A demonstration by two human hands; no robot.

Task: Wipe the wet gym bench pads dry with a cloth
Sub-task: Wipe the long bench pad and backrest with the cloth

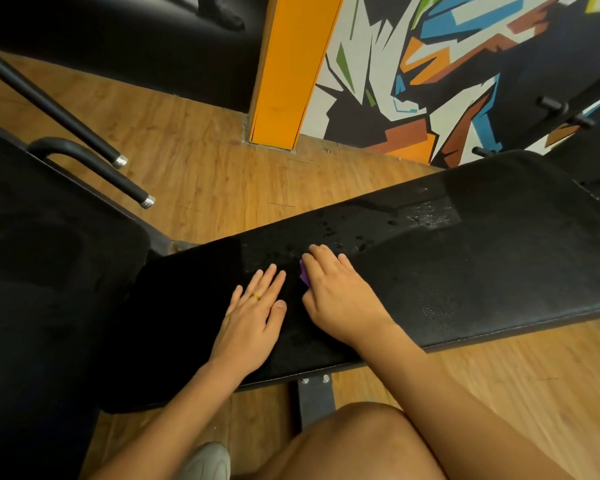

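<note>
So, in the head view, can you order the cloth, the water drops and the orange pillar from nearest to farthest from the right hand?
1. Cloth: under the right hand, purple edge showing on its left.
2. Water drops: on the pad, just beyond the fingertips.
3. Orange pillar: far back, across the floor.

Nothing here can be read. The painted wall [447, 74] carries only jagged shapes in blue, orange, green, white and black, and none of them forms a letter. The padded surface [465, 271] and the orange pillar [291, 64] show no label, brand or number from where I stand.
</note>
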